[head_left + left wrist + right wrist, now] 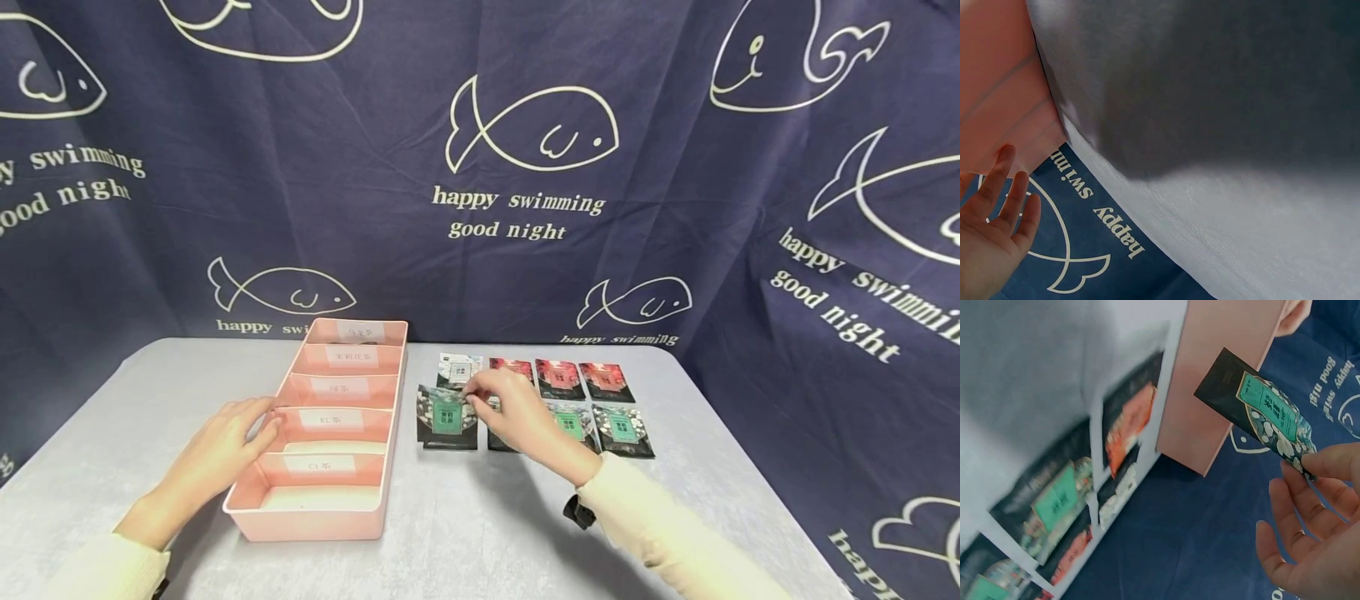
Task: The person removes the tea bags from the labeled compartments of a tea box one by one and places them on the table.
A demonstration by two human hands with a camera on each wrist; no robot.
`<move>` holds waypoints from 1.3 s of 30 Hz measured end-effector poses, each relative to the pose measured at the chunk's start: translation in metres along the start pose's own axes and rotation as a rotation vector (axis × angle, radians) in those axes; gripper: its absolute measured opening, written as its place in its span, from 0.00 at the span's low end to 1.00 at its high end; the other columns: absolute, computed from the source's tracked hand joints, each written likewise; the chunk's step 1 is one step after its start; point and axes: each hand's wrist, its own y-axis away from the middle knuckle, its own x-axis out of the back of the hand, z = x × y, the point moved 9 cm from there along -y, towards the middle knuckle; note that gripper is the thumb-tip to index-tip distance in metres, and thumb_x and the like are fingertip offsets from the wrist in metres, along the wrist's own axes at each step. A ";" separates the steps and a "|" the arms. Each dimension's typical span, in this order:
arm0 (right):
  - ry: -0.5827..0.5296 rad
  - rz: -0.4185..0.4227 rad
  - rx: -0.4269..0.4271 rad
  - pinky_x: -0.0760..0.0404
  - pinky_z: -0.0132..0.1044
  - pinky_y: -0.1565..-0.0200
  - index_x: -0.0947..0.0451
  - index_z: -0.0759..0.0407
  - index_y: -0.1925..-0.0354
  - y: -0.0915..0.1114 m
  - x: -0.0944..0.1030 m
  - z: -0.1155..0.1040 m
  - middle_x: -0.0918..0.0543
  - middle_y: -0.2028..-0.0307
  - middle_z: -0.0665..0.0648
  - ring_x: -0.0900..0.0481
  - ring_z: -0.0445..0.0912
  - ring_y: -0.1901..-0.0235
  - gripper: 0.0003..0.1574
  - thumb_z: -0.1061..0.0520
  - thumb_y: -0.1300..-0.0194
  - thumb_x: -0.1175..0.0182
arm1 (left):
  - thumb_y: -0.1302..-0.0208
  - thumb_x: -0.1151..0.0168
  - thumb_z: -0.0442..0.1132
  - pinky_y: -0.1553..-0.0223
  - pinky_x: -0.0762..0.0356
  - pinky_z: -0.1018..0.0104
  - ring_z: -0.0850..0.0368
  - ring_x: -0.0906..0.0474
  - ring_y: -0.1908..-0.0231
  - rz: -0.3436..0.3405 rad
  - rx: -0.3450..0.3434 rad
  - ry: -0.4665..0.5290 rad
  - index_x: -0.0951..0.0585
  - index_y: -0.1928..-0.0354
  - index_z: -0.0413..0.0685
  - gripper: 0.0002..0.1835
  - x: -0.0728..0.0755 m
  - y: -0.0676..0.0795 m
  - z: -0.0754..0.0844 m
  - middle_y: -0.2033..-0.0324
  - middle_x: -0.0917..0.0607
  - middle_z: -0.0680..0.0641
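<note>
My right hand (517, 417) pinches a black tea packet (447, 414) by its edge between thumb and fingertips. The packet has a teal label and white flowers; the right wrist view shows it tilted, raised above the table. In the head view it overlaps another packet beneath it, mostly hidden. My left hand (217, 442) rests at the left rim of a long pink box (307, 523), its fingers loosely extended. Dividers split the box into several compartments, each with a white paper label (321, 465) bearing Chinese characters.
Two rows of tea packets lie right of the box. The back row holds a white packet (460, 367) and red ones (559, 379); the front row includes green-labelled packets (623, 429). A dark blue curtain (525, 275) with fish drawings hangs behind the grey table (465, 533).
</note>
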 end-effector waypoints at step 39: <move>-0.157 -0.251 -0.155 0.25 0.23 0.71 0.22 0.57 0.64 0.051 -0.055 0.013 0.19 0.73 0.50 0.27 0.34 0.74 0.08 0.64 0.46 0.40 | 0.37 0.46 0.44 0.50 0.32 0.43 0.37 0.27 0.52 -0.003 0.006 -0.011 0.24 0.52 0.40 0.17 -0.002 0.001 -0.002 0.55 0.20 0.35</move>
